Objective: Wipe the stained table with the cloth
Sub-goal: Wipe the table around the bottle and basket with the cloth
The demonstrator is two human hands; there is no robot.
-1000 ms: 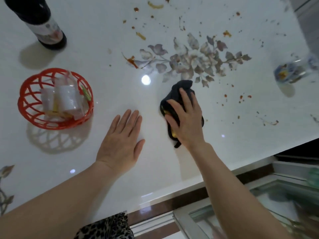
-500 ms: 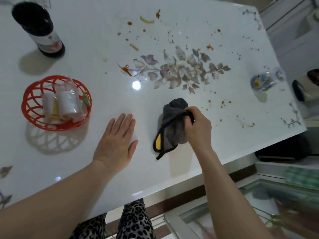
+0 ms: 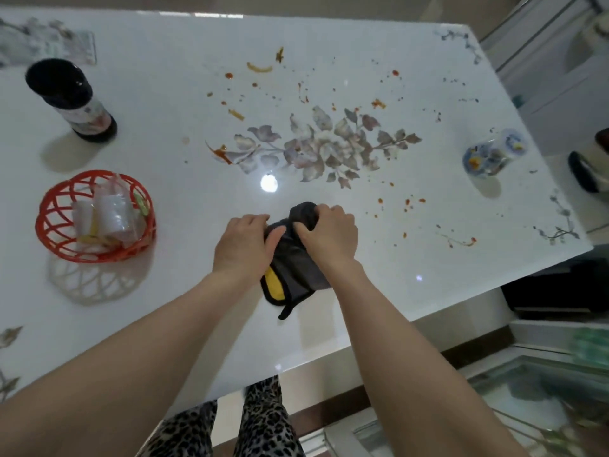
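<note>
**Cloth bunched in both hands, most stains untouched**

Both hands on the cloth [image 3: 293,258], near table [image 3: 164,94] edge at approx 6 o'clock. Left hand [image 3: 242,250] closed on cloth's left side, thumb pressed into the fabric; right hand [image 3: 329,237] closed over the top fold, fingers curled round it. Grip firm on both sides. Cloth dark grey w/ yellow patch, lower end and loop hanging toward the near edge; looks lifted or part-lifted off the surface, can't tell for sure.

Probably refolding for a fresh face before next pass. Risks from here:

- Red-orange stains [image 3: 408,202] at approx 3 o'clock of cloth, more splatter [image 3: 260,67] at 12 o'clock beyond the flower print [image 3: 329,150]. Dirty face turned down = smears, not clean.
- Bunched wad = small contact patch, streaks likely.
- Patterned glass [image 3: 494,153] at approx 2 o'clock, close to right-side spots; wide sweep could knock it toward the edge.
- Bottle [image 3: 72,100] at 10 o'clock and red basket [image 3: 95,216] at 9 o'clock: well apart from stains, low risk unless sweep runs long.
- Far splatter needs a reach; dangling loop could drag through sauce.
</note>
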